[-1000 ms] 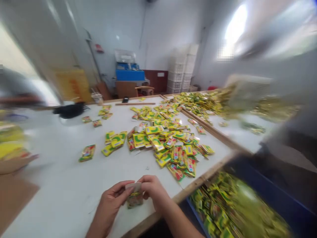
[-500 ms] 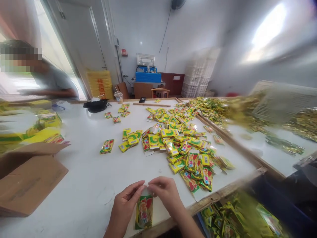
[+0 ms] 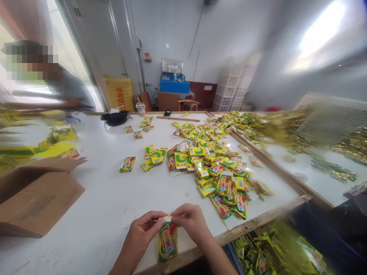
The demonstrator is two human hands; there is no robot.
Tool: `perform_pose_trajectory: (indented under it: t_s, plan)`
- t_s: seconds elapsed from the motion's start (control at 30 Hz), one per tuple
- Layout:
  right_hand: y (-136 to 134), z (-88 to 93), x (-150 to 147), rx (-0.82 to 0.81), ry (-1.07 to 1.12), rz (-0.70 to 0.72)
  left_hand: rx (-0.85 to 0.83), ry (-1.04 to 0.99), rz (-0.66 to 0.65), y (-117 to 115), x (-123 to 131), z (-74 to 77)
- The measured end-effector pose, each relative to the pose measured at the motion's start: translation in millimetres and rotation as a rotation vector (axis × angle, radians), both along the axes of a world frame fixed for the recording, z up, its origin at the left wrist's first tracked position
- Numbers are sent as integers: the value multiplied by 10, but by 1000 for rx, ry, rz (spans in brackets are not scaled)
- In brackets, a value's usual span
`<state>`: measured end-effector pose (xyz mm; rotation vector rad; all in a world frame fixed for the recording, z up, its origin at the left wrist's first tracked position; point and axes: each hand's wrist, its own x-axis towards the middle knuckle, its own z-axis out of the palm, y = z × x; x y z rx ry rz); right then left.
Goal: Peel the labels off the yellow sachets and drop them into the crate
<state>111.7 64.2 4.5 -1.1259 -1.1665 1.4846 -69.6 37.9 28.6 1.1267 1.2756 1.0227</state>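
A small green and yellow candy box (image 3: 168, 242) with "TWMS"-like lettering stands or lies at the table's front edge, its white-edged top flap between my fingers. My left hand (image 3: 147, 229) pinches the flap's left side with thumb and forefinger. From the right, my right hand (image 3: 189, 221) pinches the same top end. The box's lower part hangs free of both hands. Beyond and to the right of my right hand is a heap of similar candy boxes (image 3: 206, 164), some with white flaps showing.
An opened brown carton (image 3: 40, 202) stands at the left. A wooden strip (image 3: 269, 164) divides the table; foil packets (image 3: 246, 122) and a white crate (image 3: 332, 118) lie beyond it. Below the front edge, a bin holds more packs (image 3: 263, 248). A person (image 3: 69, 88) sits far left.
The flap at the top of the candy box shows more yellow and white between my fingers now. My hands stay at the box's top. The whole view has shifted slightly.
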Motion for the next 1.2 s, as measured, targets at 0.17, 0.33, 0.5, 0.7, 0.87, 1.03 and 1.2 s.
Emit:
perform_pose_trajectory:
  t_s: [0.17,0.33,0.5,0.7,0.87,1.03,1.2]
  plan:
    - [-88,12,5,174,-101,16,-2,-17,54,-80,-30,-8]
    - [-92,104,60,214,-166,42,-59,-42,48,-130,-29,-10]
    - [-137,188,75,320,-205,69,98,87,32,-173,-60,-99]
    - [-241,179,43,424,-220,102,347,268,-22,-287,-133,-257]
    - [-299,80,70,482,-149,101,330,204,27,-345,-81,-278]
    - [-386,-96,16,545,-197,49,385,173,-10,-409,-47,-240]
    - [-432,71,418,428,-106,-163,293,299,-122,-102,100,-106]
